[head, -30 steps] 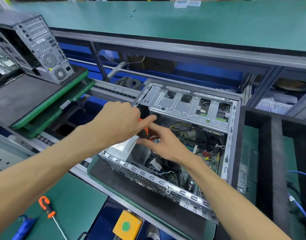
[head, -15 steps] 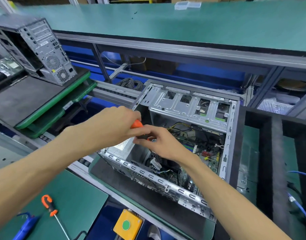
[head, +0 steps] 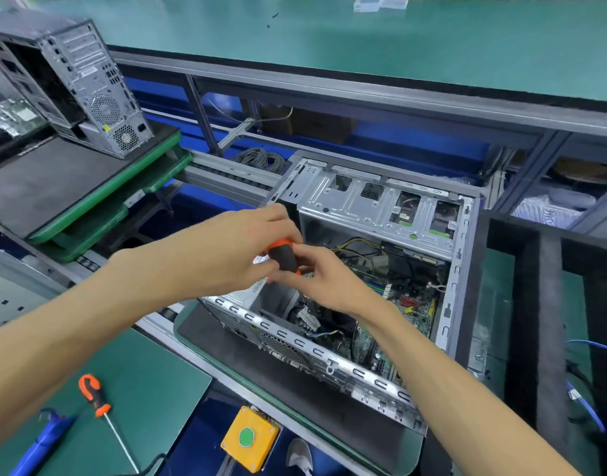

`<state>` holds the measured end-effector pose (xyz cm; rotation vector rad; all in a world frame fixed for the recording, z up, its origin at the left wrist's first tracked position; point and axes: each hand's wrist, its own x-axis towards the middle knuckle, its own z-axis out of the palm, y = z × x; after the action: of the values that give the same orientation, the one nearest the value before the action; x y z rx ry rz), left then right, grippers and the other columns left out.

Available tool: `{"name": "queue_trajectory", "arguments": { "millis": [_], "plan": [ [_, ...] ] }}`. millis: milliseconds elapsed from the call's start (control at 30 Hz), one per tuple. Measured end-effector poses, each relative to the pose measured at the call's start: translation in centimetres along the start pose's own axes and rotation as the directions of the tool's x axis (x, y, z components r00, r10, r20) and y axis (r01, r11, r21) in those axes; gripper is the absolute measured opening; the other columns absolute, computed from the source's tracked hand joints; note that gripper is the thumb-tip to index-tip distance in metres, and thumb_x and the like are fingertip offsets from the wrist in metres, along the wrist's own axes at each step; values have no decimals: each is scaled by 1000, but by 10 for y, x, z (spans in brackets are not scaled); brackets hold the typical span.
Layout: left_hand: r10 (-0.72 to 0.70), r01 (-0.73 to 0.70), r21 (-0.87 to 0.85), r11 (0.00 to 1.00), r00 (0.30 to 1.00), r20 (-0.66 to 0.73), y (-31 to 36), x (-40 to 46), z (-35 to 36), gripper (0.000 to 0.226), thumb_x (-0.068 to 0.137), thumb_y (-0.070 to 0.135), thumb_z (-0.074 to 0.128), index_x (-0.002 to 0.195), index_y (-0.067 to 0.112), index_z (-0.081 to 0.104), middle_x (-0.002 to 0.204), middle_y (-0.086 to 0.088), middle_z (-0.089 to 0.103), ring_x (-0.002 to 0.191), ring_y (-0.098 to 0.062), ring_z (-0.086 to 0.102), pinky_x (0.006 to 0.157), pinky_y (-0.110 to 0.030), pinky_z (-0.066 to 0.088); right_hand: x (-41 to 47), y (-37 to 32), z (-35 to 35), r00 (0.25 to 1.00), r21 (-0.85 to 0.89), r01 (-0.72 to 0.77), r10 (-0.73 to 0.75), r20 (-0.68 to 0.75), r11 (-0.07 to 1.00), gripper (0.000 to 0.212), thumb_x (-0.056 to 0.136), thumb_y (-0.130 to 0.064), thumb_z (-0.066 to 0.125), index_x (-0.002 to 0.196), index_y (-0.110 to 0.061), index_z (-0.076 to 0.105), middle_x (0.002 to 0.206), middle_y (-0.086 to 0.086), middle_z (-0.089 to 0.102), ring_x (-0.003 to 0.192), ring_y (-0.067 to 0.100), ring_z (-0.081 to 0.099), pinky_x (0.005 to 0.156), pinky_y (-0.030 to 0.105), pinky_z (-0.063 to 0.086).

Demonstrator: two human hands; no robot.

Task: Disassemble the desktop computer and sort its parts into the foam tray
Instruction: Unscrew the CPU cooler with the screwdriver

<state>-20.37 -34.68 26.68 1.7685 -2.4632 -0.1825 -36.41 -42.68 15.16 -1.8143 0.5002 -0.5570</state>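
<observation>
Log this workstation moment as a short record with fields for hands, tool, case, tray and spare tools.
left hand: grips the screwdriver handle
right hand: pinches the handle's lower end
screwdriver: orange and black, tip hidden inside the case
computer case: side open, board and cables showing
foam tray: black, right of the case
spare screwdriver: lying on the green mat

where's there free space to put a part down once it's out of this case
The green mat is bare between the spare screwdriver and its right edge. The black pad in front of the second tower is open. The foam tray has free slots; its right one holds blue cables. Inside the open case it is crowded.
</observation>
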Motion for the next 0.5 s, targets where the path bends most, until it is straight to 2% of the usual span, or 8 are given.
{"name": "queue_trajectory", "arguments": {
  "millis": [100,167,233,267,333,400,467,500],
  "plan": [
    [-143,144,17,989,989,-40,3,5,3,28,90,50,59,91,23,65,81,10,57,70,-13,55,67,-32,49,-2,1,2,1000,-53,9,-8,19,999,12,95,-20,71,106,-18,66,95,-1,68,86,22,63,85,43,52],
    [-342,347,294,891,937,-68,5,10,10,55,93,66,38,69,18,52,64,1,54,60,-20,54,55,-32,45,-2,0,5,999,-78,14,-11,41,997,21,95,-21,71,114,-24,64,99,-9,69,91,16,65,87,34,53],
    [-373,393,461,796,917,-138,4,8,11,65,92,72,24,65,17,47,61,-2,53,57,-22,54,52,-31,43,-1,-3,7,999,-79,1,3,53,997,31,95,-21,70,126,-23,64,108,-4,73,97,21,66,88,32,52],
    [-341,371,400,838,929,-147,1,5,10,63,90,73,26,71,19,53,68,0,57,60,-21,56,56,-32,46,-1,-3,6,999,-72,-3,7,51,997,31,95,-20,70,125,-24,65,109,-1,73,97,24,66,87,33,52],
    [-176,182,124,976,983,-60,-2,-5,5,45,88,65,46,107,27,61,100,7,60,76,-15,62,70,-31,51,0,-4,1,1000,-61,-4,5,21,998,22,93,-19,70,113,-26,66,103,1,73,94,25,66,86,38,52],
    [-2,0,-56,998,1000,-22,-5,-8,1,40,89,42,64,125,26,56,112,10,51,79,-8,60,75,-29,49,-1,-3,-3,1000,-55,-13,14,9,998,20,93,-10,68,106,-25,66,99,0,74,94,20,68,90,43,53],
    [-14,14,-10,1000,999,-40,-4,-2,0,29,89,47,60,105,23,62,92,10,54,68,-5,54,65,-27,44,-1,-2,-2,1000,-75,-5,7,23,997,22,92,-6,66,105,-24,65,98,-1,74,94,17,68,91,47,52],
    [-96,99,68,993,994,-43,-1,3,0,40,88,60,49,89,22,59,78,9,53,62,-7,52,58,-28,39,-1,-2,0,1000,-87,6,-3,27,996,20,92,-8,66,107,-21,65,98,-1,72,94,17,67,91,47,51]
  ]
}}
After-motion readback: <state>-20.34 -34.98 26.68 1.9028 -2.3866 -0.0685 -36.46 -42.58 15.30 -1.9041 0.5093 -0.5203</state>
